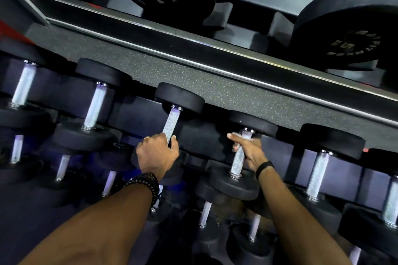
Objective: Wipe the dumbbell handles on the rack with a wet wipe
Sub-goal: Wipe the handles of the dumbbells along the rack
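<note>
A row of black dumbbells with knurled steel handles lies on the rack. My left hand (158, 154) grips the lower end of one handle (171, 123) near the middle. My right hand (247, 150) curls round the upper part of the neighbouring handle (238, 162), with a pale wet wipe (237, 139) pressed between fingers and steel. Only small bits of the wipe show beside my fingers.
More dumbbells (317, 175) lie to the right and left (94, 106), with a lower tier beneath my arms. A speckled rubber floor strip (193, 75) runs behind the rack. Above it a mirror edge (150, 26) reflects large dumbbell heads.
</note>
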Tool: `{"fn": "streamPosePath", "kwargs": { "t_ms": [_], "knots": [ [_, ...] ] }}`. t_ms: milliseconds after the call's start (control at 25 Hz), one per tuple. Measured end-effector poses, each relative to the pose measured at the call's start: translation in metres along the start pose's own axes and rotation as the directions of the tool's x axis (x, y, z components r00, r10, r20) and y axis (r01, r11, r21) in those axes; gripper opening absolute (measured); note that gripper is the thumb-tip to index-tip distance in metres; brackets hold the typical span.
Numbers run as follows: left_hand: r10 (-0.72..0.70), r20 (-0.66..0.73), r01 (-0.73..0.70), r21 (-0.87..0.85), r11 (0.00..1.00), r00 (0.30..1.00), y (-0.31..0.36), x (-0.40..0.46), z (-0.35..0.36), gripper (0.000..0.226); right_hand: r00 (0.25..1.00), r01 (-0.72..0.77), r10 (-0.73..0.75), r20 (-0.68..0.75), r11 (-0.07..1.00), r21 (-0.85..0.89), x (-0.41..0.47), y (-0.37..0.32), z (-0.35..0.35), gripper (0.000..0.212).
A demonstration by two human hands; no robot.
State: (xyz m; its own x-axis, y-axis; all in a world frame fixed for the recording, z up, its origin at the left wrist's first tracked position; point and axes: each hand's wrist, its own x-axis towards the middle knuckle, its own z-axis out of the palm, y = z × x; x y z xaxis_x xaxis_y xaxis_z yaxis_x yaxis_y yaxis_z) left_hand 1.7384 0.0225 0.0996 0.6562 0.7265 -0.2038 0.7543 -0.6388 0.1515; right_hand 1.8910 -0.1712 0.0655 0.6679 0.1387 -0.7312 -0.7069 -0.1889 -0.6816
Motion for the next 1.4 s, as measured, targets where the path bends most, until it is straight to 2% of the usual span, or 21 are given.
{"fn": "streamPosePath", "kwargs": {
  "t_ms": [40,120,200,240,280,360,440,520,600,640,720,800,880,960,1000,1080,1160,1200,1320,1400],
  "knots": [
    [0.001,-0.001,-0.001,0.000,1.000,1.000,0.000,0.001,0.000,0.033,1.000,0.005,-0.005,0.003,0.999,-0.043,-0.008,0.012,-0.002,0.025],
    [0.006,0.000,-0.006,-0.002,1.000,1.000,0.000,0.001,0.001,0.034,0.998,0.028,-0.010,0.067,0.962,-0.271,-0.030,0.041,-0.017,0.026],
    [0.004,-0.010,-0.004,0.002,1.000,1.000,-0.001,0.001,0.002,0.035,0.996,0.088,-0.093,0.019,0.831,-0.549,-0.030,0.036,-0.031,0.029],
    [0.007,-0.012,-0.007,0.009,1.000,1.000,-0.001,0.001,0.002,0.035,0.983,0.108,-0.172,-0.059,0.811,-0.575,-0.022,0.024,-0.034,0.028],
    [0.009,-0.010,-0.009,0.012,1.000,1.000,-0.001,0.001,0.003,0.035,0.962,0.141,-0.242,-0.126,0.835,-0.532,-0.017,0.007,-0.035,0.026],
    [0.004,-0.008,-0.004,0.022,1.000,1.000,-0.002,0.000,0.003,0.034,0.938,0.175,-0.274,-0.212,0.903,-0.391,-0.014,-0.010,-0.036,0.035],
    [-0.001,-0.015,0.001,0.017,1.000,1.000,0.000,0.001,0.002,0.034,0.972,0.123,-0.176,-0.153,0.943,-0.308,-0.026,0.002,-0.042,0.043],
    [-0.001,-0.015,0.001,-0.002,1.000,1.000,-0.001,0.000,0.002,0.033,1.000,-0.002,-0.003,-0.014,0.941,-0.338,-0.051,0.026,-0.048,0.047],
    [-0.001,-0.032,0.001,-0.006,1.000,0.999,-0.001,0.000,0.002,0.033,1.000,0.000,0.006,0.015,0.940,-0.341,-0.059,0.028,-0.049,0.044],
    [-0.001,-0.031,0.001,-0.003,1.000,1.000,-0.001,0.000,0.002,0.034,0.998,0.040,-0.051,-0.034,0.964,-0.261,-0.054,0.021,-0.046,0.039],
    [0.001,-0.024,-0.001,-0.001,1.000,1.000,0.000,0.000,0.004,0.034,0.964,0.146,-0.142,-0.225,0.989,-0.001,-0.039,0.006,-0.036,0.031],
    [0.000,-0.021,0.000,0.001,1.000,1.000,0.000,0.001,0.005,0.035,0.908,0.225,-0.130,-0.398,0.953,0.203,-0.024,-0.002,-0.021,0.032],
    [0.009,-0.018,-0.009,0.002,1.000,1.000,-0.002,0.001,0.006,0.035,0.897,0.194,-0.040,-0.439,0.930,0.312,-0.010,-0.005,-0.012,0.032],
    [0.012,-0.019,-0.012,0.008,1.000,1.000,-0.002,0.001,0.006,0.035,0.917,0.081,0.078,-0.390,0.924,0.374,-0.003,-0.008,-0.006,0.030],
    [0.012,-0.021,-0.012,0.005,1.000,1.000,-0.002,0.001,0.006,0.035,0.905,0.080,0.078,-0.417,0.934,0.349,-0.002,-0.006,-0.002,0.030],
    [0.011,-0.033,-0.011,-0.003,1.000,0.999,-0.001,0.000,0.006,0.034,0.845,0.163,-0.035,-0.534,0.967,0.196,-0.008,0.001,0.003,0.029],
    [0.011,-0.037,-0.010,0.006,1.000,0.999,-0.001,0.001,0.005,0.034,0.853,0.195,-0.156,-0.498,0.980,0.026,-0.016,0.002,0.009,0.023],
    [0.016,-0.039,-0.015,0.009,1.000,0.999,-0.002,0.001,0.006,0.034,0.883,0.181,-0.157,-0.443,0.983,0.011,-0.014,0.000,0.009,0.025],
    [0.036,-0.049,-0.035,0.015,0.999,0.998,-0.002,0.000,0.007,0.034,0.978,0.117,-0.064,-0.197,0.955,0.272,-0.019,-0.011,-0.002,0.024],
    [0.028,-0.038,-0.027,0.022,0.999,0.999,-0.001,0.001,0.006,0.034,0.981,0.133,-0.093,-0.171,0.961,0.242,-0.024,-0.009,-0.008,0.023]
  ]
}}
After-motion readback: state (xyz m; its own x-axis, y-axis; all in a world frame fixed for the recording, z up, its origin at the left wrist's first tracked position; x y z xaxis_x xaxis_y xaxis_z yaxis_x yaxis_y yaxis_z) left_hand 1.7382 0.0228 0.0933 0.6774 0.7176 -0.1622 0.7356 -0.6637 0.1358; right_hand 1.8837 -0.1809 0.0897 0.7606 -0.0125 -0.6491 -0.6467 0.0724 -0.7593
